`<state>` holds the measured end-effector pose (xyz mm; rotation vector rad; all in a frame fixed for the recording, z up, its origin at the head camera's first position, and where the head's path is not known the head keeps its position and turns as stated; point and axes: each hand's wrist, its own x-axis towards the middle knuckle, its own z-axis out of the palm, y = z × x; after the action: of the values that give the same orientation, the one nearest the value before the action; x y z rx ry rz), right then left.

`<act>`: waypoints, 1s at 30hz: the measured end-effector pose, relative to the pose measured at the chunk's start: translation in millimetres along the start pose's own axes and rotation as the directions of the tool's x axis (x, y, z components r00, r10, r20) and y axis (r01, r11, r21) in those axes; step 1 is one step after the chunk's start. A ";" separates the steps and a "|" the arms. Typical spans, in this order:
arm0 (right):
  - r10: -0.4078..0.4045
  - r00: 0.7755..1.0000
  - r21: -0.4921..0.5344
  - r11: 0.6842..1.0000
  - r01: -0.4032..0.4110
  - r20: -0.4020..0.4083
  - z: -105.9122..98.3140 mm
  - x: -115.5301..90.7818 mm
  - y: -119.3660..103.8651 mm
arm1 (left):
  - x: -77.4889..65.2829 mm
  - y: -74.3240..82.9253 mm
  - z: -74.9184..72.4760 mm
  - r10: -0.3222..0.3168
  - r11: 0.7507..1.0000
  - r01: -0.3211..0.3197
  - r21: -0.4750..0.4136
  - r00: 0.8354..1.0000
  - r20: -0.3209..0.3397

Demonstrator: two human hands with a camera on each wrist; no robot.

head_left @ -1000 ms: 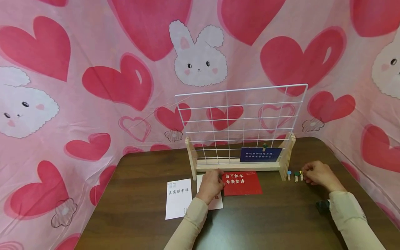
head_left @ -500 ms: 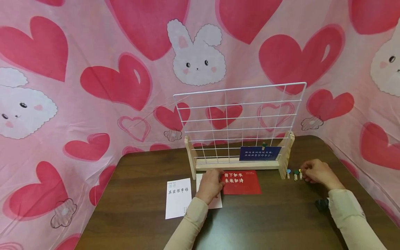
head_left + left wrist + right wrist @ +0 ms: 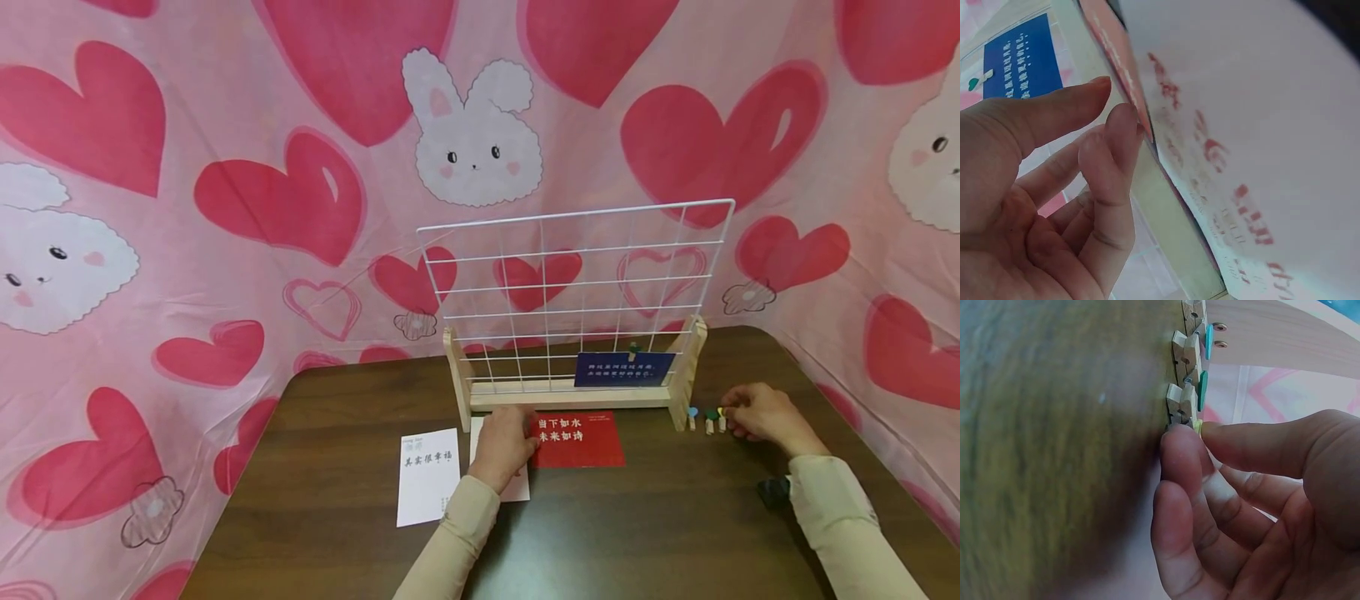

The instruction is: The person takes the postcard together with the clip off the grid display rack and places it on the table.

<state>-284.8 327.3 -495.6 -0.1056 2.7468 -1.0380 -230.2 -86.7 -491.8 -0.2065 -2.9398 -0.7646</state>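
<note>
In the head view, my left hand (image 3: 505,446) is over a white card (image 3: 517,487) and the left edge of a red card (image 3: 581,442). Thumb and index finger stay apart in the left wrist view; fingertips lie close to the edges of both cards, and contact is unclear. My right hand (image 3: 761,412) pinches a small wooden clothespin (image 3: 1179,400) with a yellow button, thumb on the button and index finger opposite. Beside it stand a green-topped clothespin (image 3: 710,422) and a blue-topped one (image 3: 693,419). A blue card (image 3: 622,372) hangs on the white wire grid (image 3: 562,283), held by a green-topped clothespin (image 3: 634,350).
Wooden feet (image 3: 692,367) carry the grid at the back of the brown table (image 3: 637,542). Another white card (image 3: 428,479) lies to the left. A small dark object (image 3: 772,493) is by the right cuff. Pink heart-patterned cloth (image 3: 300,100) hangs behind.
The white card under my left hand and the red card sit very slightly farther left. My right hand keeps its place at the yellow-topped clothespin. The head view has shifted a little.
</note>
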 end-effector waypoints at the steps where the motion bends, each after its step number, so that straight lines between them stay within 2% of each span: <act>1: 0.000 1.000 0.001 1.000 0.000 0.001 -0.3 -0.1 -0.5 | -0.3 0.4 -1.1 -0.002 1.000 0.002 -0.004 1.000 -0.002; 4: 0.005 1.000 -0.005 1.000 -0.005 0.004 -1.2 -0.5 -2.2 | -1.2 1.7 -4.8 -0.008 1.000 0.007 -0.026 1.000 -0.020; 9: -0.012 1.000 -0.050 0.999 0.011 -0.011 -5.7 -3.8 -9.5 | -1.1 3.4 -9.8 0.024 0.997 -0.031 -0.076 0.995 -0.093; 14: -0.068 0.994 -0.116 0.991 0.059 -0.080 -11.2 -12.0 -24.5 | -0.4 5.7 -13.7 0.057 0.991 -0.075 -0.112 0.987 -0.153; 19: -0.129 0.981 -0.157 0.982 0.106 -0.146 -15.8 -21.1 -44.0 | 1.0 9.6 -13.7 0.049 0.984 -0.081 -0.158 0.979 -0.196; 23: -0.207 0.955 -0.199 0.966 0.165 -0.213 -15.5 -28.4 -61.0 | 2.5 13.6 -13.4 0.036 0.972 -0.081 -0.221 0.978 -0.204; 30: -0.344 0.875 -0.250 0.930 0.269 -0.340 -8.9 -40.0 -90.1 | 6.9 20.4 -10.3 0.036 0.956 -0.097 -0.275 0.975 -0.218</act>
<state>-248.1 270.9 -423.0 -0.4314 3.2655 -0.9347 -233.2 -73.3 -472.2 -0.2293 -2.6019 -1.1237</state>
